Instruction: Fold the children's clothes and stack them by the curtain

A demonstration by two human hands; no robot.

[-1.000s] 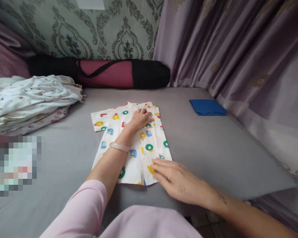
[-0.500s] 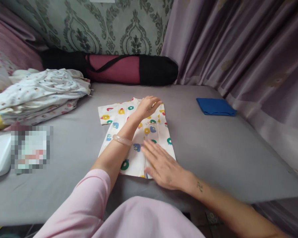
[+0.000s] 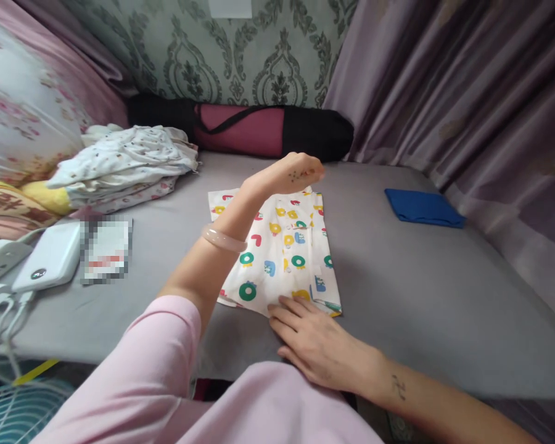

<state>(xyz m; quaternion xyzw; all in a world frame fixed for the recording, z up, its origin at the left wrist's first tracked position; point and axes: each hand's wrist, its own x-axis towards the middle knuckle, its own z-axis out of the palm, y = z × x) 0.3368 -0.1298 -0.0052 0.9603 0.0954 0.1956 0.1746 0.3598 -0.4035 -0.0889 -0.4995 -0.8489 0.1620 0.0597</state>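
A small white shirt (image 3: 259, 271) with colourful letter prints lies on the grey sheet, its right side folded inward. My left hand (image 3: 300, 172) is raised over the shirt's far edge, the fingers curled and mostly hidden behind the back of the hand; whether they hold anything does not show. A pale bangle circles that forearm, which crosses above the shirt. My right hand (image 3: 317, 339) lies flat at the shirt's near edge, fingers spread, the tips touching the cloth.
A blue folded cloth (image 3: 423, 208) lies at the right. Along the wall rests a black and maroon long bag (image 3: 240, 131). Piled clothes (image 3: 134, 157) are at the left, with a white power bank (image 3: 50, 256), a power strip (image 3: 2, 259) and cables nearer.
My left hand has lifted and its fingers have curled. My right hand has slid toward the shirt's near edge. The view has shifted left, showing the power strip.
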